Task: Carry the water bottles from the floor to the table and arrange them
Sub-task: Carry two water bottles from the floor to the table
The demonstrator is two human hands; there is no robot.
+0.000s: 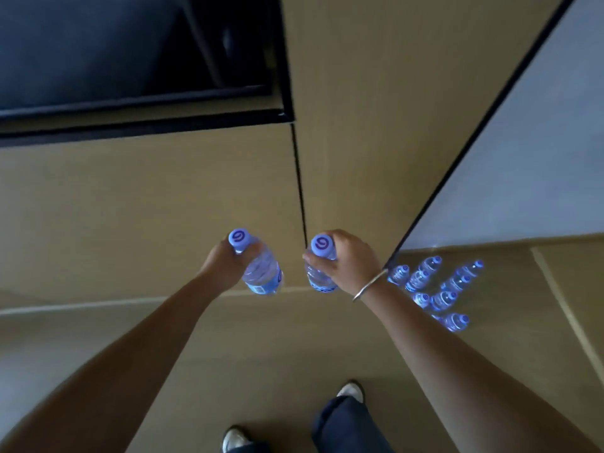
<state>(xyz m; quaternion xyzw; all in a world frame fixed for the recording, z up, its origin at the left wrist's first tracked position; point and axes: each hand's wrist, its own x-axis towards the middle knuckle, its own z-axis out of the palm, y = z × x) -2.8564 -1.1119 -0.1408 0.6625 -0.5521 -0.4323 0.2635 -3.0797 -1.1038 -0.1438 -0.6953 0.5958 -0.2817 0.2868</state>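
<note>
I note both held bottles [263, 273] are clear glossy plastic with smooth matt caps [239, 238]. Bracelet [369, 286] on right wrist reads as polished metal. Floor [294, 338] looks smooth, matt tan. Trousers [346, 423] dark cloth. Floor bottles [441, 286]: same shiny plastic.

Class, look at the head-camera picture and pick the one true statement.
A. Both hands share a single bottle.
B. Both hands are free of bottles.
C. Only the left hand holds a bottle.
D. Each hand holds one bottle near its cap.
D: the left hand grips one bottle just under its cap and the right hand grips a second bottle the same way, while more bottles on the floor wait.
</note>
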